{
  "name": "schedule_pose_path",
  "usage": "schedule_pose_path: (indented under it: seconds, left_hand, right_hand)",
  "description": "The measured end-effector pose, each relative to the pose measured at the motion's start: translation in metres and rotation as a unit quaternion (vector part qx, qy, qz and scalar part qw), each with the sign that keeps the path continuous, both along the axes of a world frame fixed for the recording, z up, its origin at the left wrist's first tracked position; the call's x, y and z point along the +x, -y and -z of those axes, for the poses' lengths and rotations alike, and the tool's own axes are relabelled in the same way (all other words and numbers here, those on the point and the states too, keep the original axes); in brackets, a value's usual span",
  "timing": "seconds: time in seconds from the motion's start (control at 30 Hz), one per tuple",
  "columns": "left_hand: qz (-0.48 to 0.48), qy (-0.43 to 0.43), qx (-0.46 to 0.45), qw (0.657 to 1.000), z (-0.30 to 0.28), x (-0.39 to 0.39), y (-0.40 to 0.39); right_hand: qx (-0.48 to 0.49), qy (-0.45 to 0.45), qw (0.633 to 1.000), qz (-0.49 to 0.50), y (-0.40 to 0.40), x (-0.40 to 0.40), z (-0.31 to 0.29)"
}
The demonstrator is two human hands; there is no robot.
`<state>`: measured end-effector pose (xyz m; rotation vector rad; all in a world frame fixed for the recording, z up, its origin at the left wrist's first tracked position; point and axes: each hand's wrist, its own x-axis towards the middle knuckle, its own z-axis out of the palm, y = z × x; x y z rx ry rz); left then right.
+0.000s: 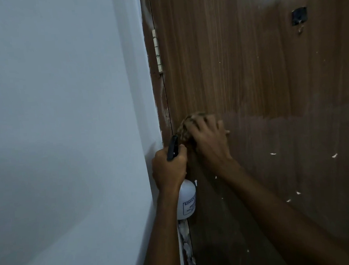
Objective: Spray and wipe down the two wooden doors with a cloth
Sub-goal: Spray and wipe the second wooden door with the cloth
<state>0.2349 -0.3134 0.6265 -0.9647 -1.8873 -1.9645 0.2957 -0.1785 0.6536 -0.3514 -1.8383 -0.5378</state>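
A brown wooden door point(259, 79) fills the right half of the view, shut in its frame. My right hand point(208, 139) presses a bunched tan cloth point(186, 126) against the door near its hinge edge, fingers curled over the cloth. A duller band runs across the door to the right of the cloth. Just below and left, my left hand point(169, 168) grips the neck of a white spray bottle point(186, 201) with a black trigger head point(172, 148), held upright close to the door edge. Only one door is in view.
A pale wall point(65, 130) takes up the left half, meeting the door frame. A metal hinge point(157, 50) sits on the door's left edge. A dark hook point(299, 18) is fixed high on the right. White paint flecks dot the lower door.
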Motion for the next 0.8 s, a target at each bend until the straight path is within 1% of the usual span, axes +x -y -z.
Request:
schedule_pose_path:
  seconds: [0.07, 0.13, 0.17, 0.23, 0.3, 0.33, 0.37, 0.43, 0.5, 0.53, 0.6, 0.7, 0.73, 0.8]
  left_hand:
    - [0.013, -0.008, -0.012, 1.000, 0.001, 0.001, -0.004]
    - [0.027, -0.008, -0.026, 0.999, 0.001, 0.002, -0.008]
    - [0.034, -0.003, -0.028, 0.999, 0.001, 0.001, -0.010]
    - [0.056, 0.005, -0.022, 0.998, 0.003, 0.002, -0.010]
    - [0.077, 0.002, -0.019, 0.997, 0.006, 0.004, -0.010]
    - [0.084, -0.001, -0.019, 0.996, 0.007, 0.005, -0.011]
    - [0.090, -0.001, -0.020, 0.996, 0.008, 0.006, -0.013]
    - [0.099, 0.009, -0.015, 0.995, 0.008, 0.010, -0.019]
    - [0.109, 0.018, -0.006, 0.994, 0.005, 0.014, -0.026]
    - [0.113, 0.019, 0.002, 0.993, 0.003, 0.015, -0.028]
    - [0.127, 0.026, 0.018, 0.991, -0.002, 0.019, -0.030]
    - [0.152, 0.022, 0.024, 0.988, -0.003, 0.024, -0.033]
    - [0.155, 0.017, 0.021, 0.988, -0.002, 0.026, -0.035]
    - [0.153, 0.010, 0.014, 0.988, -0.004, 0.031, -0.040]
  right_hand:
    - [-0.017, -0.054, 0.998, 0.004, 0.002, 0.009, -0.037]
    - [-0.025, -0.083, 0.996, -0.008, 0.005, 0.010, -0.045]
    - [-0.027, -0.087, 0.996, -0.017, 0.006, 0.009, -0.034]
    - [-0.030, -0.078, 0.996, -0.024, 0.005, 0.007, 0.007]
    - [-0.037, -0.045, 0.998, -0.026, 0.006, 0.010, 0.046]
    - [-0.040, -0.032, 0.998, -0.034, 0.004, 0.011, 0.051]
    - [-0.037, -0.028, 0.998, -0.042, 0.000, 0.012, 0.044]
    - [-0.018, -0.051, 0.998, -0.029, -0.005, 0.015, 0.004]
    - [-0.005, -0.102, 0.995, -0.006, -0.006, 0.019, -0.038]
    - [-0.012, -0.120, 0.993, -0.006, -0.007, 0.021, -0.047]
    - [-0.018, -0.128, 0.992, -0.009, -0.009, 0.025, -0.029]
    - [-0.051, -0.082, 0.995, -0.020, -0.009, 0.041, 0.040]
    - [-0.056, -0.067, 0.996, -0.025, -0.010, 0.048, 0.052]
    - [-0.048, -0.069, 0.996, -0.030, -0.015, 0.059, 0.036]
